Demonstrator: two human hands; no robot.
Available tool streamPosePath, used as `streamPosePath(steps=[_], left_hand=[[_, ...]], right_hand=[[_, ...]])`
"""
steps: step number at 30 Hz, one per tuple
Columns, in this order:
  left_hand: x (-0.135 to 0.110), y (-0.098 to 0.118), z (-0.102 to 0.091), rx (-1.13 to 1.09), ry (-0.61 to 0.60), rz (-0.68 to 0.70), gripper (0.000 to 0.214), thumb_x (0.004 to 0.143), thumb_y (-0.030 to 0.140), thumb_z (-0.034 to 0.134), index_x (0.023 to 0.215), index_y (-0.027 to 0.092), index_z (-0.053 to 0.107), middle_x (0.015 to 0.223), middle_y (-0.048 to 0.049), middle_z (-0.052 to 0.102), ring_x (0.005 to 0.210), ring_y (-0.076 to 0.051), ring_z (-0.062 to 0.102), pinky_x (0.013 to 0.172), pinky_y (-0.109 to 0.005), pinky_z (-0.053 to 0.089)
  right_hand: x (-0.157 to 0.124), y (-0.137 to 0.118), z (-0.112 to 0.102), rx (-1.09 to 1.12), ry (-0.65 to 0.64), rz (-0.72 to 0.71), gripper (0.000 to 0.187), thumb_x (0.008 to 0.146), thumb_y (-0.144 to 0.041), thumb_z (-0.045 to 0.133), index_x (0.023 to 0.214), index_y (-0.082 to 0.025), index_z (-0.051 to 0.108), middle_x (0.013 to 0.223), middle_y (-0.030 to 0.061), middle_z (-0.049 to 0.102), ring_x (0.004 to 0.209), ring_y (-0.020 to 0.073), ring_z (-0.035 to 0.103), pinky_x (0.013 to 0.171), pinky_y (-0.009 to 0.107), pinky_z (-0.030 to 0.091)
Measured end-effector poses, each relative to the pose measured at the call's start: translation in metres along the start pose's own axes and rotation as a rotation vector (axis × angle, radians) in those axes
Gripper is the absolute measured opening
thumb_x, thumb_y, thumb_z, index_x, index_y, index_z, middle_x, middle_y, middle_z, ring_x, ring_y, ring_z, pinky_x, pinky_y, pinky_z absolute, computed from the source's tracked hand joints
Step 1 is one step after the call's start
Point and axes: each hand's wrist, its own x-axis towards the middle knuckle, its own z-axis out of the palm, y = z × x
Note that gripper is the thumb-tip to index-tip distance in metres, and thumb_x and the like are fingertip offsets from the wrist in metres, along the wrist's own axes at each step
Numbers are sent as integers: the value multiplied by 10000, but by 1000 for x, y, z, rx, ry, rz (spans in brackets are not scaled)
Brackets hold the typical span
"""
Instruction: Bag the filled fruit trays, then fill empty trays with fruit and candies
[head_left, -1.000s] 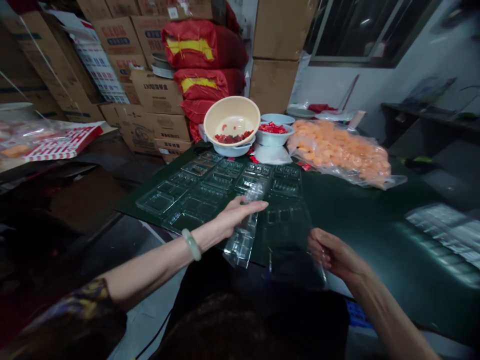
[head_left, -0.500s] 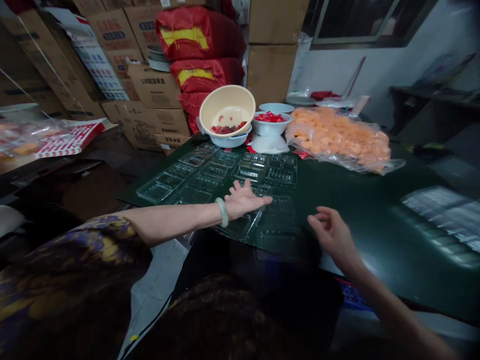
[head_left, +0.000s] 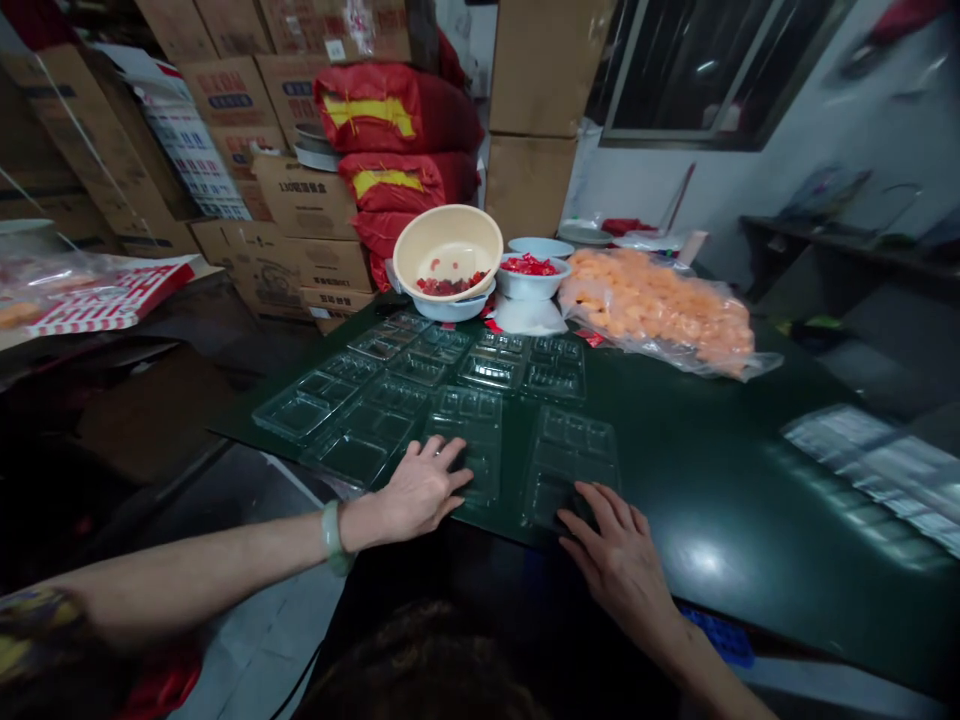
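Clear plastic compartment trays lie in rows on the dark green tabletop. My left hand point(head_left: 421, 485), with a pale green bangle at the wrist, rests palm down with fingers spread at the near left part of one clear tray point(head_left: 480, 432). Over the lower right corner of another clear tray point(head_left: 574, 445) lies my right hand point(head_left: 611, 535), its fingers stretched out and a little apart. Neither hand is closed round anything. Further left, another clear tray point(head_left: 300, 405) lies near the table's edge.
At the back stand a cream basin point(head_left: 448, 225) with red pieces inside, a white bowl of red packets point(head_left: 531, 283) and a clear bag of orange items point(head_left: 660, 310). A blurred stack of clear trays point(head_left: 877, 475) is at the right. Cartons and red sacks point(head_left: 409, 105) rise behind.
My left hand has turned palm down and come nearer to me onto a tray. My right hand has moved left onto the nearest right tray. That tray and its neighbour now lie apart.
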Motion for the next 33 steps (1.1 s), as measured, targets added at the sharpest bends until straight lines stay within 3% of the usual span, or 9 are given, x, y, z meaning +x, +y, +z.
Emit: streamPosePath(steps=[5,8,11,14,16,20,23,28,33], left_hand=[[2,-6,1,-54,18,109,332,859,220,407,1075,316,641,1352,-98,454,1146,-351,412,841,-484,351],[-4,-21,15,-39,113,152,334,856,241,424,1092,349,635,1352,-79,472,1180,-344,417,873,-499,355],[2,-36,27,-17,250,196,342,805,313,507,1122,350,628,1327,-88,503,1196,-368,419,870,-531,381],[23,-25,16,-90,206,212,360,781,375,563,1137,372,618,1342,-43,495,1209,-343,432,904,-501,416],[45,-1,-1,-213,104,228,368,787,391,573,1152,366,610,1348,-29,491,1212,-307,450,943,-460,423],[103,65,-25,-598,-52,234,331,788,366,568,1101,288,645,1288,-58,538,1139,-258,522,920,-381,454],[149,111,-22,-926,-192,176,272,738,323,606,961,186,679,1058,-85,646,946,-224,601,786,-329,486],[222,187,15,-1564,-437,-219,129,707,214,642,794,119,623,791,-63,629,715,-150,594,627,-253,437],[277,275,53,-1694,-526,-351,126,788,240,538,739,126,523,659,-40,541,592,-150,562,565,-272,425]], right_hand=[[25,-12,-2,68,-77,-73,209,830,-270,567,1017,-257,660,1252,132,538,1179,331,444,881,480,407],[31,7,-10,106,-89,-92,410,800,-422,593,1175,-255,574,1310,127,487,1204,302,423,917,446,395],[23,76,-30,-50,69,188,420,872,-369,472,1241,-173,509,1316,161,468,1213,270,419,950,409,370],[-2,177,-66,-421,110,734,419,891,-272,392,1253,-76,473,1335,225,420,1203,310,423,934,420,358],[-22,239,-89,-600,-104,1006,460,886,-288,401,1270,-35,433,1336,260,400,1192,350,425,914,446,352],[-50,305,-109,-530,-296,1038,322,784,-261,579,1009,-32,597,1068,246,599,1036,362,543,863,458,372],[-55,303,-104,-472,-333,1014,291,797,-254,571,996,-43,599,1089,243,599,1038,349,556,871,438,377],[-45,266,-89,-359,-319,1106,423,840,-428,482,1044,-71,578,1020,233,631,961,365,600,722,416,447],[-40,240,-87,-241,-345,1141,330,785,-450,514,816,-145,639,879,167,670,841,316,636,628,351,436]])
